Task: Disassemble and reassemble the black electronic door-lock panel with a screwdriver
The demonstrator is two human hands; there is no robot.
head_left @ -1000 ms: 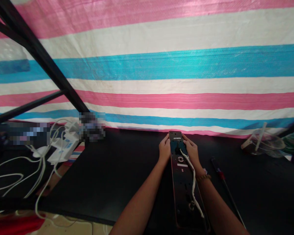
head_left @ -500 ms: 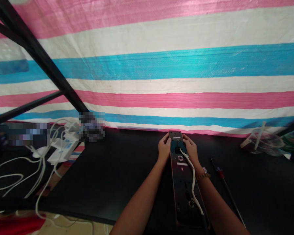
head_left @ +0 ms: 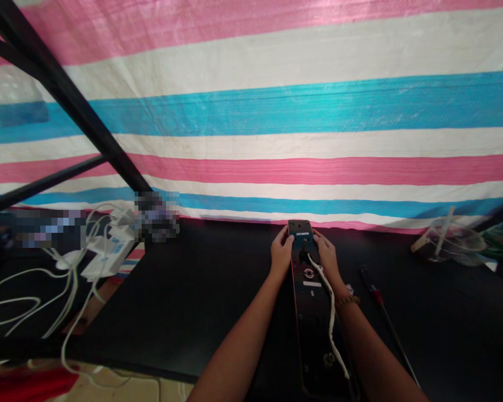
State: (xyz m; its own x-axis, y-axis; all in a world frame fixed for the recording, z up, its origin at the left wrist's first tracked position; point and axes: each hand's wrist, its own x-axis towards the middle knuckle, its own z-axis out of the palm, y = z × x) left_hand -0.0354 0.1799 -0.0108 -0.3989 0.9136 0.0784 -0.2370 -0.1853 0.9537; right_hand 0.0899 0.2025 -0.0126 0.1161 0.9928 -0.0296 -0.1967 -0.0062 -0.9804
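A long black panel (head_left: 314,312) with a reddish rim lies lengthwise on the black table (head_left: 201,301), running from the near edge toward the tarp. A white cable (head_left: 330,312) trails along its right side. My left hand (head_left: 281,252) grips the panel's far end from the left, thumb on top. My right hand (head_left: 327,254) grips the same end from the right, fingers curled over the rim. A beaded bracelet sits on my right wrist.
A screwdriver (head_left: 383,312) with a red-marked handle lies right of the panel. A clear plastic cup with a straw (head_left: 448,241) rests at the far right. White chargers and cables (head_left: 92,251) tangle at the left by black metal bars. A pink, white and blue striped tarp hangs behind.
Both hands and the panel's far end have shifted slightly away from me; the grip is the same.
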